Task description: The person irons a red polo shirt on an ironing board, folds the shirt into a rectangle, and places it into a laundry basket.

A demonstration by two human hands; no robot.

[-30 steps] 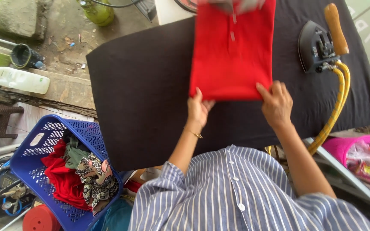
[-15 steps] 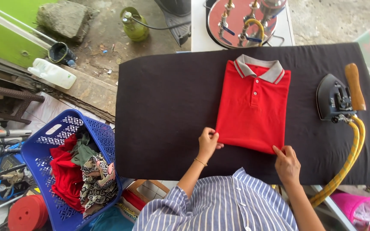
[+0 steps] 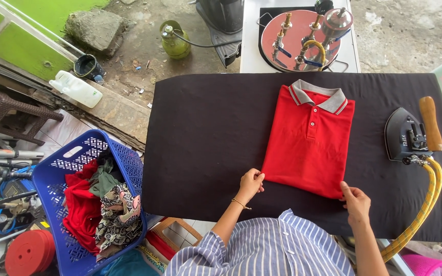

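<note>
A folded red polo shirt (image 3: 310,140) with a grey collar lies flat on the black ironing table (image 3: 205,133). My left hand (image 3: 250,184) pinches the shirt's near left corner. My right hand (image 3: 356,202) grips its near right corner. Both hands rest at the table's near edge, above my striped shirt front.
A black iron (image 3: 409,134) with a wooden handle and yellow hose (image 3: 421,204) sits right of the shirt. A blue laundry basket (image 3: 78,199) of clothes stands at the left. Behind the table are a steam boiler (image 3: 303,33), a green gas cylinder (image 3: 174,40) and a white jug (image 3: 75,88).
The view has pulled back from the table. The red shirt, earlier held up near the far edge, now lies flat with its collar showing. Both hands stay on its near corners.
</note>
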